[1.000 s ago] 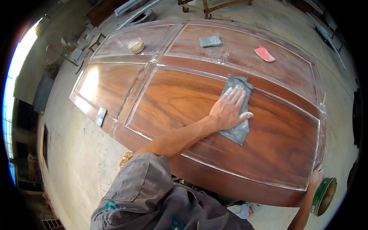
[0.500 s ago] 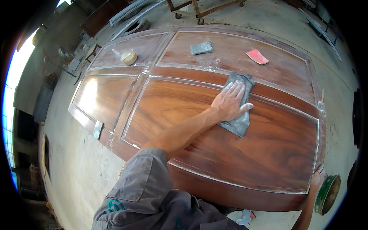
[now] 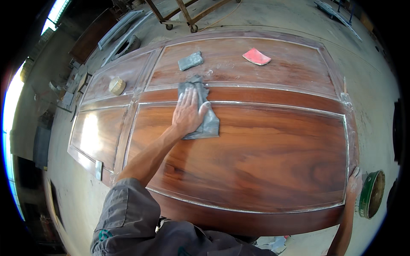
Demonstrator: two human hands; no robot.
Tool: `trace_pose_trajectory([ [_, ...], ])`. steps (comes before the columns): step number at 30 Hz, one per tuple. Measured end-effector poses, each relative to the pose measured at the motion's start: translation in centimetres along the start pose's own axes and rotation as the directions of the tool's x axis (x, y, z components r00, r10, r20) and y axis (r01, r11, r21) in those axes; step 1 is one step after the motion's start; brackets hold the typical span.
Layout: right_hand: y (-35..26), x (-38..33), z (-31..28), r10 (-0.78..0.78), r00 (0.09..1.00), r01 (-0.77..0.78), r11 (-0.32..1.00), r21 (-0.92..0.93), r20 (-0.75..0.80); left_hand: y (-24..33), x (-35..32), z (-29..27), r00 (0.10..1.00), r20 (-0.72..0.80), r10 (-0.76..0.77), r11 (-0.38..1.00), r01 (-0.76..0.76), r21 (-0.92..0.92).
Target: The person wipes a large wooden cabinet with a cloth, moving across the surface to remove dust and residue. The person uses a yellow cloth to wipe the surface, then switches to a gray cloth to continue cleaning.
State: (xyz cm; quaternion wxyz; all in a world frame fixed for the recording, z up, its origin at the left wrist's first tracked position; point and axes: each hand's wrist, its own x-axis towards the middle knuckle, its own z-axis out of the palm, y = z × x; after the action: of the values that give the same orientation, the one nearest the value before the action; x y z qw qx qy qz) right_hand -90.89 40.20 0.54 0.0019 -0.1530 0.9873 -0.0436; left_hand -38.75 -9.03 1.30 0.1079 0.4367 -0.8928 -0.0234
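Note:
A large brown wooden door (image 3: pixel 256 162) with framed panels lies flat in front of me, whitish dust along its mouldings. My left hand (image 3: pixel 188 112) lies flat, fingers stretched, on a grey cloth (image 3: pixel 208 126) spread over the top left of the near large panel and the rail beyond. At the door's right edge, my right hand (image 3: pixel 354 183) is closed on the rim; some of its fingers are hidden. On the far panel rest a folded grey cloth (image 3: pixel 190 61) and a curved pink-red sheet (image 3: pixel 256 56).
A roll of tape (image 3: pixel 117 86) sits on the far left panel, and a small pale block (image 3: pixel 99 170) at the near left edge. Beside the right edge stands a green round tin (image 3: pixel 371 195). A wheeled wooden frame (image 3: pixel 183 13) stands on the floor beyond.
My left hand has slid the grey cloth leftward across the near panel. My right hand stays on the door's right edge. The view has shifted slightly.

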Motion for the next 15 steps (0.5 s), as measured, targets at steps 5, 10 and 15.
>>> trace_pose_trajectory([
  [5, -0.7, -0.3, -0.7, -0.054, 0.998, 0.056, 0.997, 0.055, -0.041, 26.1, 7.7, 5.8, 0.892, -0.067, 0.447, 0.847, -0.446, -0.29],
  [10, 1.2, 1.3, 1.0, -0.128, 0.991, 0.13, 0.982, 0.138, -0.023, 18.8, 6.5, 4.6, 0.896, -0.028, 0.442, 0.869, -0.436, -0.234],
  [15, 2.2, 1.1, 1.2, -0.153, 0.987, 0.156, 0.985, 0.076, -0.047, -8.0, -2.9, -2.0, 0.993, 0.084, -0.083, 0.997, 0.083, 0.001],
])
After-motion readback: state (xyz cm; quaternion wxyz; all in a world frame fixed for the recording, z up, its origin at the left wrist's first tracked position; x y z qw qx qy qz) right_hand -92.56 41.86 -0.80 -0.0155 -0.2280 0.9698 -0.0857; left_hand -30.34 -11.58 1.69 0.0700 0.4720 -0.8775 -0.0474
